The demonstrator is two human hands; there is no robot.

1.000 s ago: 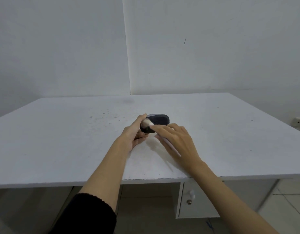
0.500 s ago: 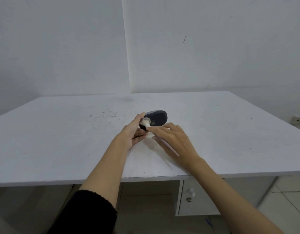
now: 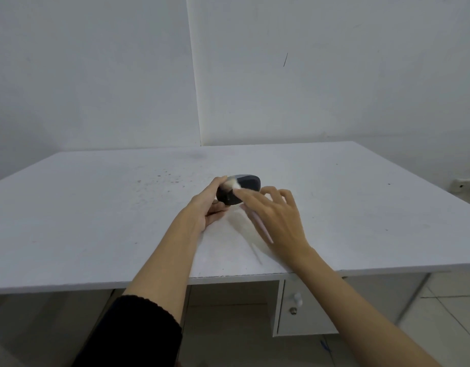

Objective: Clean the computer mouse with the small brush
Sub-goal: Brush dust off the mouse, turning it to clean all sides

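A black computer mouse [image 3: 245, 185] is tipped up on its side on the white table [image 3: 96, 221], near the middle. My left hand [image 3: 210, 202] grips its near left end, thumb on top and fingers underneath. My right hand [image 3: 276, 221] holds a small brush [image 3: 257, 221] with a pale pink handle that runs under the palm. The brush's white bristles [image 3: 232, 184] press against the mouse's upper left edge. The other fingers of the right hand are spread.
Dark specks lie on the table left of the mouse. A white drawer unit [image 3: 305, 308] with a round knob sits under the table's front edge on the right. White walls meet in a corner behind the table. Tiled floor shows at the lower right.
The bristles have shifted slightly along the mouse's left end, and my right hand's fingers have spread wider. My left hand keeps the same hold on the mouse.
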